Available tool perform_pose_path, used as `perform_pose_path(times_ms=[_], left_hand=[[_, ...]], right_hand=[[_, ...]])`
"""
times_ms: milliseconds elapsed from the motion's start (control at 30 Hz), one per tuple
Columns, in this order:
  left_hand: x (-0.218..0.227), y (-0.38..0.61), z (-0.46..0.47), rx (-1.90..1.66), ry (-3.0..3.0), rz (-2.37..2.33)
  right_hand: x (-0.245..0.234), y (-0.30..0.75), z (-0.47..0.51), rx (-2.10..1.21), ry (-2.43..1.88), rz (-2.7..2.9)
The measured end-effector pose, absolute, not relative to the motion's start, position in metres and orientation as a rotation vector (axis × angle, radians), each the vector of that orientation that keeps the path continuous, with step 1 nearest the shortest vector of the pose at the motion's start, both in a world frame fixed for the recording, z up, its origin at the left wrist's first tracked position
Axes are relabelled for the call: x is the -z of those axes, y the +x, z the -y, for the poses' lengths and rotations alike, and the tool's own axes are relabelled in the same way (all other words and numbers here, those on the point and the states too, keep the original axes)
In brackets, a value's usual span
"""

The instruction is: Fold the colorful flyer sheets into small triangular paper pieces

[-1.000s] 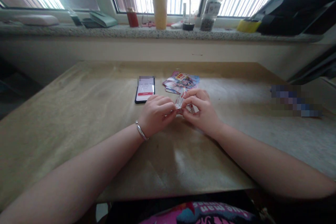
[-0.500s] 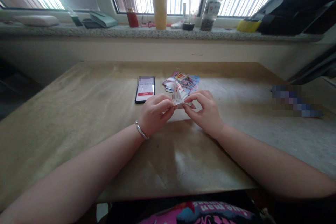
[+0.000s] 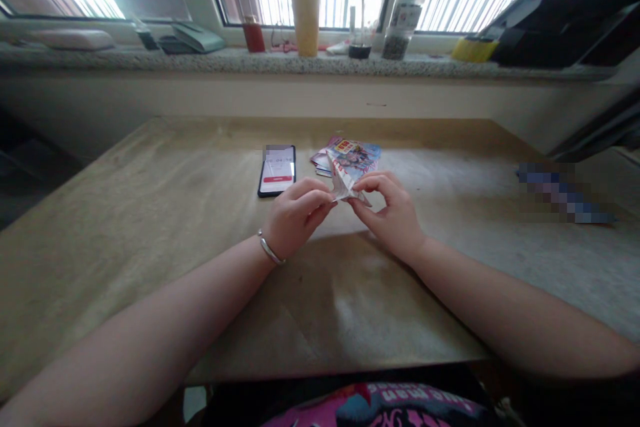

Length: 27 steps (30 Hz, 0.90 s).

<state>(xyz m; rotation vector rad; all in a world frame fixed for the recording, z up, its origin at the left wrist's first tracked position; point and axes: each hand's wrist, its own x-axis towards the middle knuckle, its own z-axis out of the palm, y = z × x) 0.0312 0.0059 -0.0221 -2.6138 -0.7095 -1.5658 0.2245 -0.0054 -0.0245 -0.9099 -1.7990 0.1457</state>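
Observation:
Both hands pinch a small folded paper (image 3: 341, 185), whitish with red print, just above the table. My left hand (image 3: 299, 213), with a silver bangle on its wrist, is closed on the paper's left end. On the other side my right hand (image 3: 390, 210) grips the right part between thumb and index finger. One pointed flap of the paper stands up between the hands. Right behind it lies a small stack of colourful printed papers (image 3: 360, 157), partly covered by the folded paper. The paper's underside is hidden.
A phone (image 3: 277, 171) with a lit screen lies on the table (image 3: 150, 213) left of the stack. A blurred blue item (image 3: 565, 193) lies far right. Along the granite windowsill (image 3: 200, 63) stand a red-capped bottle (image 3: 253, 37), a tall yellowish cylinder (image 3: 305, 7) and clear containers (image 3: 397, 27).
The paper's raised flap has tilted and changed shape a little between the fingers. Both hands keep their grip in nearly the same place.

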Motion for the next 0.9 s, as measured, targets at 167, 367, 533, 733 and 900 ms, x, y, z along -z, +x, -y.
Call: perform_pose_path(times_ms=[167,367,533,733,900], left_hand=[[0.0238,0.0311,-0.0089,1.584,-2.606,0.753],[0.0249,0.0316,-0.01,1.593,-2.615,0.777],[0.0235,0.0318,-0.0083,1.592,-2.629,0.787],[0.0242,0.0363,-0.0055,1.614,-2.708,0.802],[0.0236,0.0385,-0.0037,1.621,-2.701,0.839]], right_hand=[[0.0265,0.2251,0.0034,-0.191,-0.911,1.789],[0.0292,0.2264,0.0018,-0.165,-0.932,1.807],[0.0266,0.2261,0.0049,-0.126,-0.926,1.902],[0.0241,0.2257,0.0077,-0.098,-0.864,1.912],[0.0247,0.2216,0.0093,-0.149,-0.822,1.886]])
